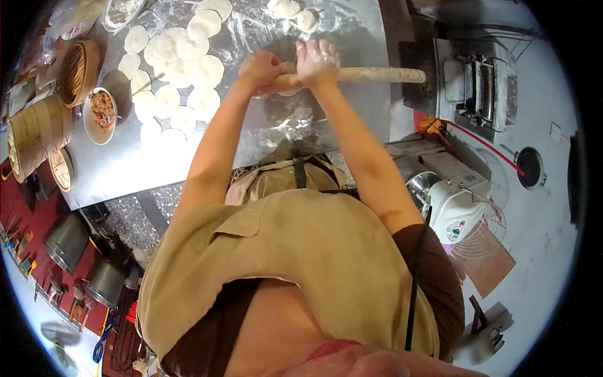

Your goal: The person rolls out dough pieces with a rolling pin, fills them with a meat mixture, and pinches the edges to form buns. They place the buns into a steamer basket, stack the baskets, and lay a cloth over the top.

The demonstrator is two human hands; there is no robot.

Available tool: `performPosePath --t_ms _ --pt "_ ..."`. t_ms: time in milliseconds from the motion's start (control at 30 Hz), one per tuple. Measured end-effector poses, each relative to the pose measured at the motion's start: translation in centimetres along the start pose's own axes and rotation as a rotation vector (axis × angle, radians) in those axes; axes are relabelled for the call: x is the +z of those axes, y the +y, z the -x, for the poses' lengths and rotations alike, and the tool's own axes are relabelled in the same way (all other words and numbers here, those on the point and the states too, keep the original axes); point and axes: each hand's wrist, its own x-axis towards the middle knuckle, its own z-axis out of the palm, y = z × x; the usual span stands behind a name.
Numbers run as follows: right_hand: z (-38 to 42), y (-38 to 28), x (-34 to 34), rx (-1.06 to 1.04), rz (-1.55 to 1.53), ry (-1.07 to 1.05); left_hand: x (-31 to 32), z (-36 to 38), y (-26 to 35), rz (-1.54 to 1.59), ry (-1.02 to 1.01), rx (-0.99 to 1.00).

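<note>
A long wooden rolling pin (380, 75) lies crosswise near the far side of the metal table. My right hand (318, 65) bears down on it, palm over the pin and fingers reaching past its far side, dusted with flour. Under the pin, between my hands, is a small dough disc (289, 67), partly covered. My left hand (260, 69) is closed at the disc's left edge, its fingertips partly hidden, with the pin's left end by its wrist. Many thin round dough wrappers (182, 63) lie overlapping to the left of my hands.
Dough pieces (286, 7) sit beyond my hands. At left are a bowl of filling (102, 113), a bamboo steamer (78, 73) and a flour bowl (122, 12). The floury metal table (251, 141) ends near my apron. A white mixer (458, 204) and a roller machine (480, 88) stand right.
</note>
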Motion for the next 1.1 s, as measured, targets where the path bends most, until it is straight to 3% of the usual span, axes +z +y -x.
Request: performPosePath --t_ms 100,167,233,300,333,367,433,500,567,600,700,767,833,900,1000,1100 --pt "5.2 0.5 -2.9 -0.074 -0.023 -0.084 1.0 2.6 -2.5 0.066 0.001 0.052" --pt "6.2 0.7 -2.8 -0.113 -0.047 -0.146 3.1 4.8 -4.3 0.223 0.139 -0.044" --pt "6.1 0.3 -1.3 -0.045 0.065 -0.173 3.4 5.6 -2.7 0.304 0.088 -0.076" --pt "1.3 -1.1 -0.1 0.04 0.021 -0.143 1.7 2.1 -1.3 0.039 0.183 0.049" --pt "-0.2 -1.2 0.7 0.031 0.043 -0.096 0.5 0.8 -1.2 0.0 0.059 0.008" --pt "-1.1 -1.3 1.1 0.019 0.063 -0.046 0.0 1.1 -1.3 0.0 0.066 0.012" --pt "2.0 -1.0 -1.0 0.017 0.013 -0.096 -0.5 2.2 -2.3 0.149 0.11 0.0" --pt "6.7 0.2 -2.7 -0.13 0.018 -0.157 1.5 4.8 -4.8 0.211 0.175 -0.055" --pt "6.3 0.1 -2.1 -0.102 0.028 -0.165 3.2 6.1 -6.6 0.509 0.024 -0.03" --pt "6.4 -0.2 -2.1 -0.068 0.035 -0.174 1.7 6.1 -4.4 0.166 0.048 0.025" --pt "-0.8 -1.9 0.5 -0.042 0.016 -0.009 -0.4 1.4 -3.2 -0.016 0.022 0.009" --pt "0.4 -1.8 -1.1 -0.137 0.027 -0.028 -1.0 1.2 -4.2 -0.007 -0.037 0.032" --pt "4.0 -1.2 -3.0 -0.228 0.04 -0.067 -0.6 4.5 -5.2 0.175 0.246 -0.063" --pt "7.5 -0.6 -4.6 -0.232 -0.024 -0.089 0.1 6.3 -6.1 0.231 0.246 -0.093" --pt "4.2 -2.1 -2.1 -0.158 0.004 -0.079 -0.7 6.2 -3.8 0.203 0.058 -0.12" --pt "-1.7 -3.5 1.7 -0.063 -0.036 0.083 -0.8 1.9 -4.4 0.005 0.099 0.025"
